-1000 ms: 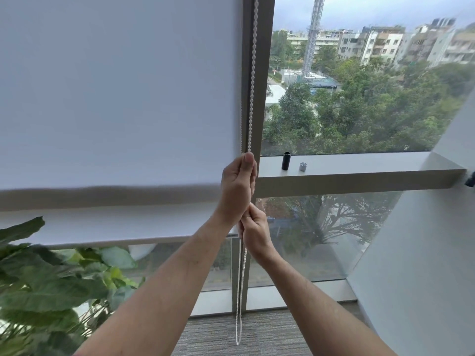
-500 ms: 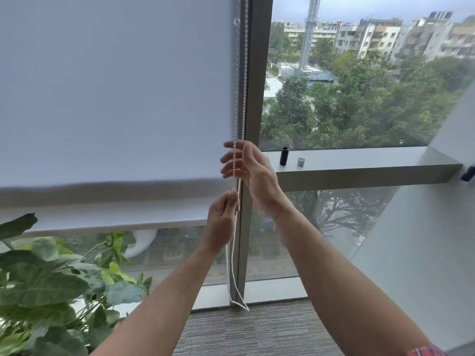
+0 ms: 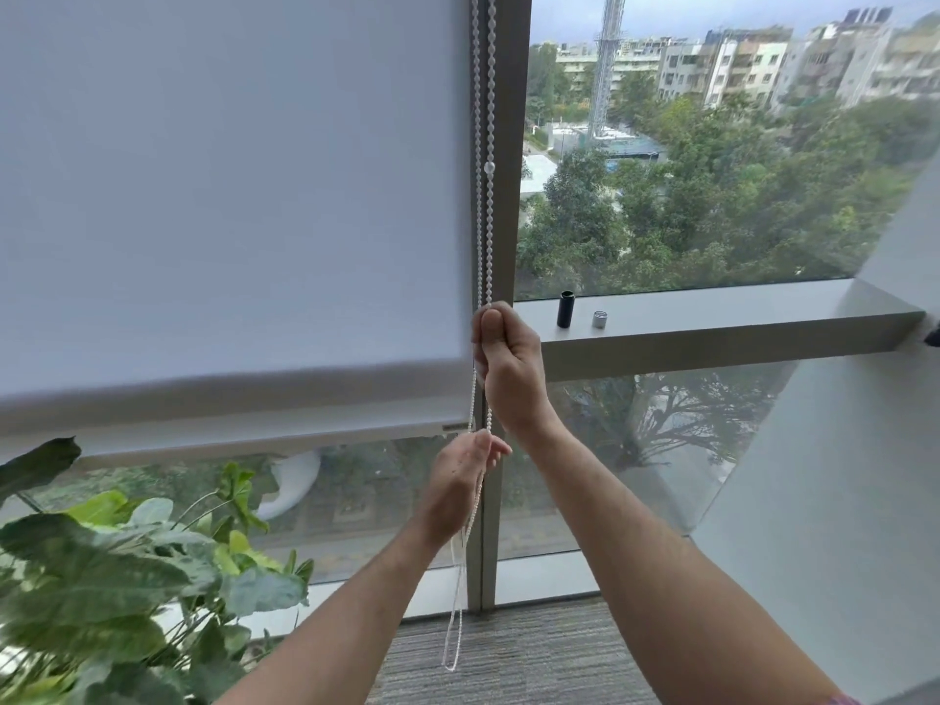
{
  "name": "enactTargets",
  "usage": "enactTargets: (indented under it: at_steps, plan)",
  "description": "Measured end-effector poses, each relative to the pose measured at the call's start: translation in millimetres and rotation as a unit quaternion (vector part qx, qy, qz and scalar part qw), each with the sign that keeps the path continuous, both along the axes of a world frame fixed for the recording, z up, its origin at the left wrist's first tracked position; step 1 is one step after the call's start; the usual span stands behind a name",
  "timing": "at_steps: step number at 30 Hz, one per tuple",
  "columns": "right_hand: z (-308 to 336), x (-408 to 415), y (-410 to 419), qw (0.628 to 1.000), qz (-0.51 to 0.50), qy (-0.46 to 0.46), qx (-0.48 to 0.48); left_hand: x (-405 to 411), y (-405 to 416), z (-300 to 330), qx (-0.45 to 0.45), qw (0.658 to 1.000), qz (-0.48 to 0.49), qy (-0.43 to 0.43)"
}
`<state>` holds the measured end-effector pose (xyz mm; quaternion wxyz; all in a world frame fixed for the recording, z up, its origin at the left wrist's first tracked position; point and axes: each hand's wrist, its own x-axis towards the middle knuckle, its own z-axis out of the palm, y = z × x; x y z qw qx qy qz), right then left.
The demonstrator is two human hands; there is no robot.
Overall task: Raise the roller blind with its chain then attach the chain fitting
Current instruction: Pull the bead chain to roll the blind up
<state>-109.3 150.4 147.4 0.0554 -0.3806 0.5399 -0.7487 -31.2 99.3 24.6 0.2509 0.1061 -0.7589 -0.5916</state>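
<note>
Two hands on unlabelled chain

Soft, even daylight pouring in through the window glass, overcast and cool, no hard sun. Roller blind glowing pale and backlit, darkening to a grey band along its bottom hem. Forearms lit flat, barely any shadow. Faint reflections washing over the lower pane. Motion blur smearing the plant leaves at lower left and softening the left hand. Wide-angle bending at the edges, ledge and right wall slanting. Distant buildings hazy, slightly soft.
</note>
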Motion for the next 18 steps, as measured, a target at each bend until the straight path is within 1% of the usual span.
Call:
enactTargets:
  at_steps: [2, 4, 6, 8, 10, 12, 14, 17, 18]
  plan:
    - [-4, 1, 1, 1.000, -0.003, 0.001, 0.008, -3, -7, 13, 0.037, 0.998, 0.046, 0.008]
    - [-8, 3, 2, 1.000, -0.001, 0.003, 0.013, -8, -14, 39, 0.064, 0.994, 0.078, 0.041]
    - [-15, 8, 1, 1.000, 0.008, -0.005, 0.014, -14, -18, 75, 0.060, 0.990, 0.087, 0.090]
    - [-26, 12, 0, 0.999, 0.002, -0.010, 0.030, -16, -20, 116, 0.065, 0.984, 0.075, 0.150]
    - [-40, 16, 0, 0.998, -0.018, -0.001, 0.056, -17, -18, 153, 0.039, 0.978, 0.042, 0.201]
    - [-55, 21, 2, 0.997, -0.030, 0.006, 0.076, -21, -14, 178, -0.013, 0.973, 0.031, 0.227]
    - [-67, 25, 7, 0.996, -0.035, -0.001, 0.087, -26, -10, 188, -0.028, 0.969, 0.023, 0.243]
    - [-81, 28, 14, 0.994, -0.038, -0.010, 0.097, -31, -2, 182, 0.047, 0.971, 0.017, 0.232]
    - [-85, 30, 16, 0.995, -0.040, -0.010, 0.096, -32, 1, 177, 0.056, 0.972, 0.018, 0.228]
